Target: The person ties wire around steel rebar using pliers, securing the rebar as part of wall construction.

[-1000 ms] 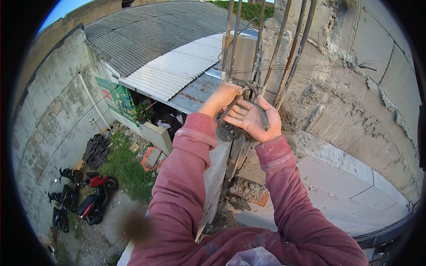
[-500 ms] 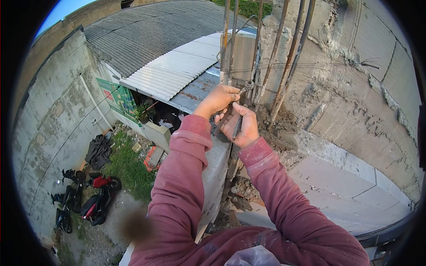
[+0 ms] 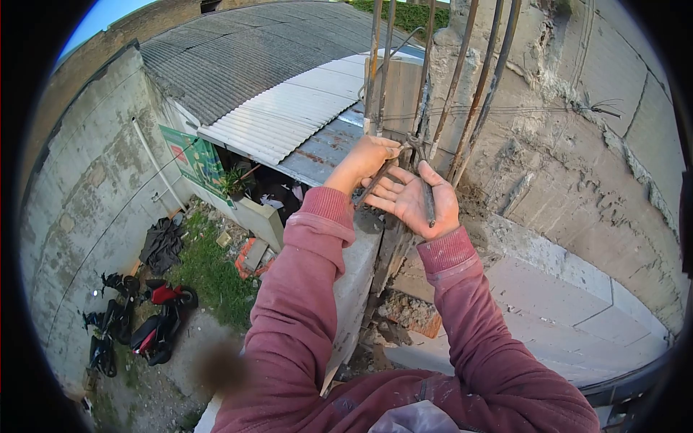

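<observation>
A pair of dark metal pincers [image 3: 429, 189] has its jaws up against the foot of the upright rusty rebars [image 3: 462, 86]. One handle lies across the open palm of my right hand [image 3: 427, 202], whose fingers are apart and reach toward the other handle. My left hand [image 3: 366, 162] is closed beside the jaws, with thumb and fingers pinched together. What it pinches is too small to make out. The other handle [image 3: 377, 183] slants down just below my left fingers.
A rough concrete wall [image 3: 570, 166] rises at the right. Corrugated roofing [image 3: 281, 108] extends beyond my hands. Far below on the left are parked motorcycles [image 3: 155, 325] beside grass [image 3: 216, 281]. Thin wires [image 3: 603, 110] stick out of the wall.
My right hand has moved right and its fingers have spread, with the pincers' handles wider apart. My left hand has shifted slightly right. The view has shifted a little.
</observation>
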